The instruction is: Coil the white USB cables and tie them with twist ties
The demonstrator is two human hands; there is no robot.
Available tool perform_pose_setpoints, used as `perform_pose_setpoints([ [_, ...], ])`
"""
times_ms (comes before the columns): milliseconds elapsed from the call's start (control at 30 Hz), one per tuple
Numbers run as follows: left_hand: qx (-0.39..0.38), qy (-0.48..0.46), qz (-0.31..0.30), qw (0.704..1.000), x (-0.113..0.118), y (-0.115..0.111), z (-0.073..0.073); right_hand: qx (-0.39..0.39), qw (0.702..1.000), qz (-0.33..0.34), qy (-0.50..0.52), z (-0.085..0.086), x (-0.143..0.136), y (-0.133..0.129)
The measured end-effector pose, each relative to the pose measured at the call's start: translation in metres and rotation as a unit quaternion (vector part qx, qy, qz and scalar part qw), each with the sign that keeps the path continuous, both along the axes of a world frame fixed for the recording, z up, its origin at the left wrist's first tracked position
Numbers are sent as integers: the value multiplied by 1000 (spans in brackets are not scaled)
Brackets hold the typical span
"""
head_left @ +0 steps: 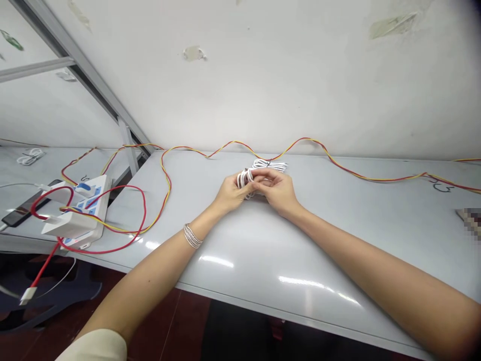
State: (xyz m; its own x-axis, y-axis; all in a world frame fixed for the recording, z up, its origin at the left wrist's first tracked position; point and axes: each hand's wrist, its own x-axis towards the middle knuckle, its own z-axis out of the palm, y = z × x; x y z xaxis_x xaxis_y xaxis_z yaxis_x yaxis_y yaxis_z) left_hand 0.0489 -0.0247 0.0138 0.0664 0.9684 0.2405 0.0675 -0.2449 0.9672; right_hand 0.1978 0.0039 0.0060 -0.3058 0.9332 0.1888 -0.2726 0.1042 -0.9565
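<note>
A coiled white cable [245, 177] is held between both hands above the middle of the table, its loops bunched together. My left hand [230, 194] grips the coil from the left, thumb across the front. From the right, my right hand [278, 189] pinches at the same coil, its fingers meeting the left thumb. Part of the coil is hidden by the fingers. Just behind the hands lies a second white cable bundle [268, 165], bound at its middle with a dark tie.
At left a white power strip [98, 210] carries plugged-in chargers and a looping red cable [145, 208]. A dark phone [28, 208] lies beside it. Red and yellow wires [361, 176] run along the wall. Another white cable bundle [30, 156] lies far left.
</note>
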Motion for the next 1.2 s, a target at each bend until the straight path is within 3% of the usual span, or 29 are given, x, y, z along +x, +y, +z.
perform_pose_setpoints([
  [167,-2,30,0,1000,1,-4,4,84,993,-51,-71,-4,0,-7],
  [400,32,60,52,996,-9,0,7,222,962,-37,-155,-1,1,-14],
  [533,43,105,43,993,-15,-1,8,216,966,-53,-135,3,1,-18],
  [733,50,188,-23,981,-10,-9,1,233,955,-63,-174,2,2,-19],
  [900,-1,111,-60,992,1,-16,4,255,943,-52,-209,-1,2,-19],
  [1000,3,118,-73,990,1,-16,5,275,936,-39,-215,-2,2,-19],
  [1200,35,180,-46,982,-6,-9,2,175,961,-136,-166,0,2,-10],
])
